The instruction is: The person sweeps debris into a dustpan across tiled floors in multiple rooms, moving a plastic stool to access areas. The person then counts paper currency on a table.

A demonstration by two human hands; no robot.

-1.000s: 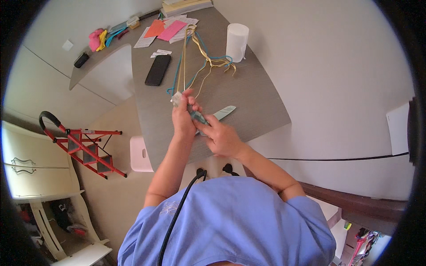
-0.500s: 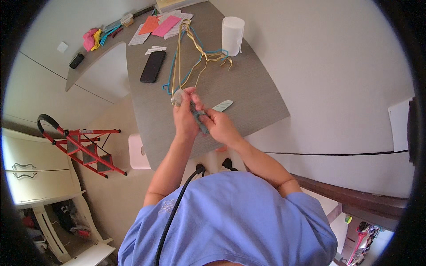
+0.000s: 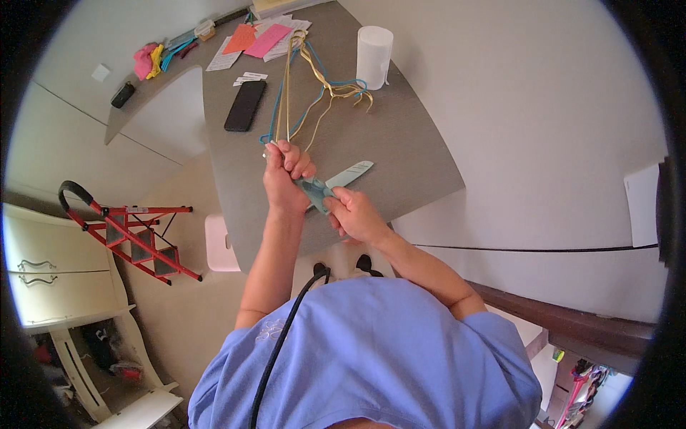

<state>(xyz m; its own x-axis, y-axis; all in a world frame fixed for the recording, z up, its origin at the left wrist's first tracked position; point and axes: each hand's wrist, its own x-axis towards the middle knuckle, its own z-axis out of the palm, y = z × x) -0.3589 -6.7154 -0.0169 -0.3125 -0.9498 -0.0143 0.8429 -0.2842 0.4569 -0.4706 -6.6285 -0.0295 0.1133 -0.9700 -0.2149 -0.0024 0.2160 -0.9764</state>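
A stretchy grey-green cloth piece [image 3: 314, 191] spans the gap between my two hands over the table. My left hand [image 3: 286, 175] is closed, its fingers curled at the lower end of the gold wire hangers [image 3: 289, 96], with the cloth against its palm. My right hand [image 3: 355, 212] pinches the cloth's other end. Its exact kind is hidden by my fingers. Beside the hands lies a flat, pale green blade-shaped piece [image 3: 351, 174]. A blue hanger [image 3: 274, 118] lies among the gold ones.
On the grey table [image 3: 407, 143] are a black phone [image 3: 245, 106], a white paper roll [image 3: 374, 57], and pink [image 3: 268, 41] and orange papers [image 3: 239, 40]. A red step ladder [image 3: 132, 236] and a pink stool [image 3: 220, 243] stand left. A black cable [image 3: 275, 357] hangs down my front.
My right hand has moved slightly right and down, drawing the cloth out longer and flatter. My left hand has shifted a little left. More of the pale green piece shows.
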